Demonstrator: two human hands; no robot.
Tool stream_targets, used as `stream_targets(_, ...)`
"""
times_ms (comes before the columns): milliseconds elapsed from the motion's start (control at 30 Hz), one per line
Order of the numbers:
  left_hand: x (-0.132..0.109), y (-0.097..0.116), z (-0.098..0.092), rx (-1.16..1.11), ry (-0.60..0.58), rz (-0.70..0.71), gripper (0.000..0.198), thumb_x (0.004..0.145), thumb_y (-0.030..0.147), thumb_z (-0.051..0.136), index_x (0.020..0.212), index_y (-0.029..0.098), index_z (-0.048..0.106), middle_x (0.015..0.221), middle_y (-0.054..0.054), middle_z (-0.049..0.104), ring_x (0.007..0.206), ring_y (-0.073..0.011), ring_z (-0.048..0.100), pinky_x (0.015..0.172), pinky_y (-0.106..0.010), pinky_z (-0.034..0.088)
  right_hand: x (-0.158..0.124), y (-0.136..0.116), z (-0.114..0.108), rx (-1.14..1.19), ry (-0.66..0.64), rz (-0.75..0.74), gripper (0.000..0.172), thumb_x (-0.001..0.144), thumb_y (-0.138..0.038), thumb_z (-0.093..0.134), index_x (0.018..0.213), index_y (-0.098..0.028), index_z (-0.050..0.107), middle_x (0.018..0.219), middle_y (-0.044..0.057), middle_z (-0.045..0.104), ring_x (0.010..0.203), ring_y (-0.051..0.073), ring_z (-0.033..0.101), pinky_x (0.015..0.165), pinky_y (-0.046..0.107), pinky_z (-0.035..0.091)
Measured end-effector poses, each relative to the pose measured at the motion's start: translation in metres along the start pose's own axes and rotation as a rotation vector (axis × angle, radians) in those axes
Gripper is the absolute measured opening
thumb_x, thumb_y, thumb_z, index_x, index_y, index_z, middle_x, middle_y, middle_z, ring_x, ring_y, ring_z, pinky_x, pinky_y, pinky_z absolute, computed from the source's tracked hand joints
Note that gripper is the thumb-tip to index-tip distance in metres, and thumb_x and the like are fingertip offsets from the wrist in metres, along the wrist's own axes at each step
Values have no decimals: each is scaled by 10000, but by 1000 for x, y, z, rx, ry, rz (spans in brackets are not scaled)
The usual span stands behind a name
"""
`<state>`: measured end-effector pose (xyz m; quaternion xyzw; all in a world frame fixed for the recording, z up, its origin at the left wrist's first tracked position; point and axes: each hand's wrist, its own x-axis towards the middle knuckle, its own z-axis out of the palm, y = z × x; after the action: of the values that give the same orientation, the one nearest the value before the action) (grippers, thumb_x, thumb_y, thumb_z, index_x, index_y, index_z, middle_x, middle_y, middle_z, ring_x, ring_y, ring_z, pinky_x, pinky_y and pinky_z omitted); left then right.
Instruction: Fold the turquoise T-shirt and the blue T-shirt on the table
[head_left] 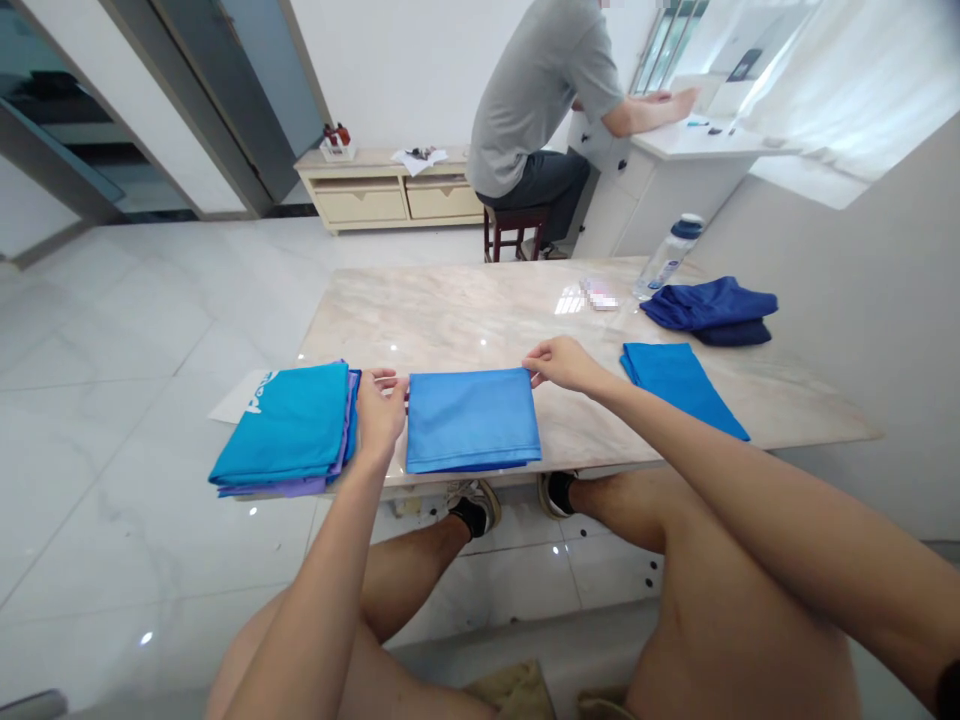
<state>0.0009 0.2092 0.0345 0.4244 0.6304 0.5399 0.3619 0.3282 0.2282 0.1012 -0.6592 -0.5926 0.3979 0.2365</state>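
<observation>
A light blue cloth (472,418), folded into a rectangle, lies near the front edge of the marble-patterned table (450,310). My left hand (382,410) is at its upper left corner, fingers pinched at the edge. At the upper right corner my right hand (559,363) pinches the cloth between thumb and fingers. Left of my left hand is a stack of folded cloths, a teal one with white lettering (289,420) on top and purple ones below. To the right lies a folded bright blue cloth (679,385).
Crumpled dark blue cloth (709,305) and a clear bottle (669,258) stand at the table's back right. Beyond the table, a person in a grey shirt (525,90) sits on a stool by a white counter (675,145). A low cabinet (360,205) is against the wall.
</observation>
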Motion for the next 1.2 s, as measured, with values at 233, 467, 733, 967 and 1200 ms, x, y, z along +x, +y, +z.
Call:
stream_targets(233,-2,-45,-21,423,-122,20,155,781,379,810,818,260,718,788,-73,735,779,-277,700,792,-344,482,6,27,-10,-441,-249,157,402,983,-350,746,617,-183,754,757,110,821,752,237,798,769,304,591)
stream_targets(467,-25,-33,-15,748,-298,-27,402,807,632,807,657,269,724,715,-125,747,828,-358,726,766,-367,449,-1,33,35,-548,-488,144,606,924,-676,765,571,-185,730,663,130,774,645,240,750,757,335,602)
stream_targets(733,-28,-15,-15,1153,-540,-54,300,1042,458,609,1010,239,813,1131,-158,833,1098,-365,762,828,-369,498,-19,15,62,-715,-766,193,426,990,-425,710,664,-153,739,909,138,846,891,248,800,800,275,548)
stream_targets(967,-21,-36,-8,907,-417,52,281,1092,353,506,1195,181,704,1119,-176,817,1100,-354,767,908,-387,529,-29,-3,37,-709,-900,116,368,941,-522,751,905,-170,854,877,87,846,968,283,785,884,325,533)
stream_targets(1200,-5,-44,-4,629,-373,-186,507,945,671,673,973,169,734,934,-149,808,997,-351,756,827,-361,524,-23,-23,-28,-680,-559,-44,528,1045,-610,581,1234,-167,796,1088,127,851,1049,296,782,891,344,543)
